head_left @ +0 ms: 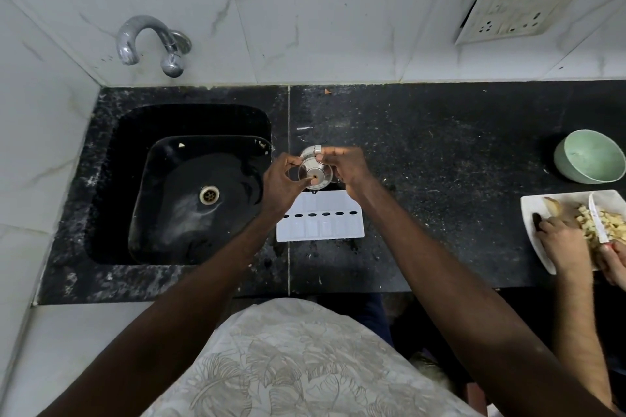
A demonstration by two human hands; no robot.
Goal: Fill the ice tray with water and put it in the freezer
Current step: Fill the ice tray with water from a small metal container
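Note:
A white ice tray (321, 227) lies flat on the black countertop (440, 179), just right of the sink (189, 186). Over its far edge I hold a clear plastic bottle (313, 171), seen end-on from its bottom. My left hand (283, 183) pinches the near end. My right hand (349, 167) grips the far end, where the cap is. The tray's far row is partly hidden behind my hands and the bottle. I cannot tell whether water lies in the tray's cells.
A chrome tap (149, 44) juts from the tiled wall above the sink. At the right, another person's hands (565, 244) cut food with a knife (598, 220) on a white plate (538, 210). A green bowl (589, 156) sits behind it. A socket plate (518, 7) hangs on the wall.

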